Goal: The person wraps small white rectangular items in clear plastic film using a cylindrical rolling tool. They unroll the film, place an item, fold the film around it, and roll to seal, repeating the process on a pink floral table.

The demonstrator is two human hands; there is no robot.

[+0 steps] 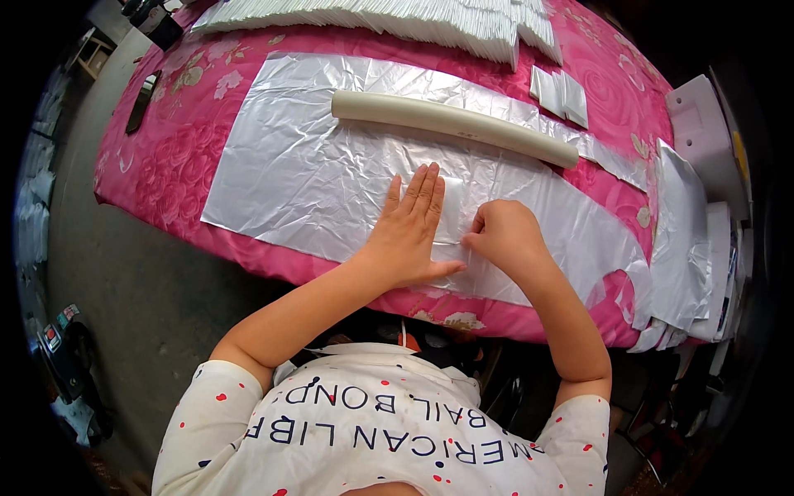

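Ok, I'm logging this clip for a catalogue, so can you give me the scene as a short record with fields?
Surface: table under a pink floral cloth
Sheet: crinkled silver foil spread flat
Left hand: flat, palm down, pressing a small white pad on the foil
Right hand: fingers curled, pinching at the pad's right edge
Roll: cream tube lying across the foil, beyond the hands
Far edge: row of white pads
Right side: stack of foil sheets

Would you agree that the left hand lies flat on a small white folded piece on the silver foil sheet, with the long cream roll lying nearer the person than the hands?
Not quite: the head view shows the long cream roll lying beyond the hands. The left hand does lie flat on the small white folded piece on the silver foil sheet.
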